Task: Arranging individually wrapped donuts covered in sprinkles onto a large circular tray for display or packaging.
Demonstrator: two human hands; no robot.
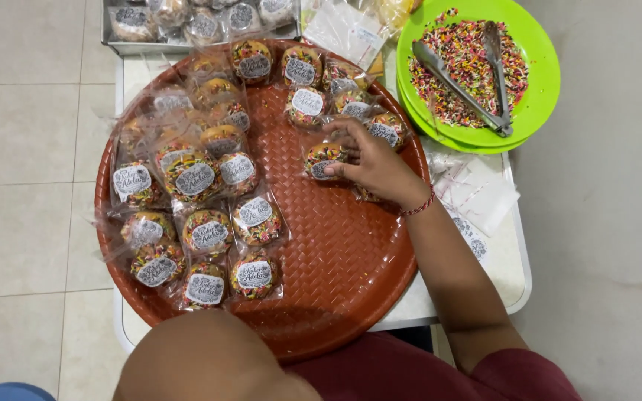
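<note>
- Fingers of the right hand (373,160) curl around a wrapped sprinkle-covered treat (323,160), thumb pressed on its round label, on the right part of the tray.
- The tray (336,260) is round, reddish-brown plastic with a woven basket texture, resting on a small white table (510,275).
- More clear-wrapped treats (202,230) with oval labels crowd the tray's left half and top edge, some overlapping.
- A bright green plate (540,96) of coloured sprinkles holds metal tongs (469,78), beyond the hand.
- Empty clear bags (477,189) lie just right of the wrist.
- The left hand is out of sight; a bare shoulder or arm hides the tray's near edge.
</note>
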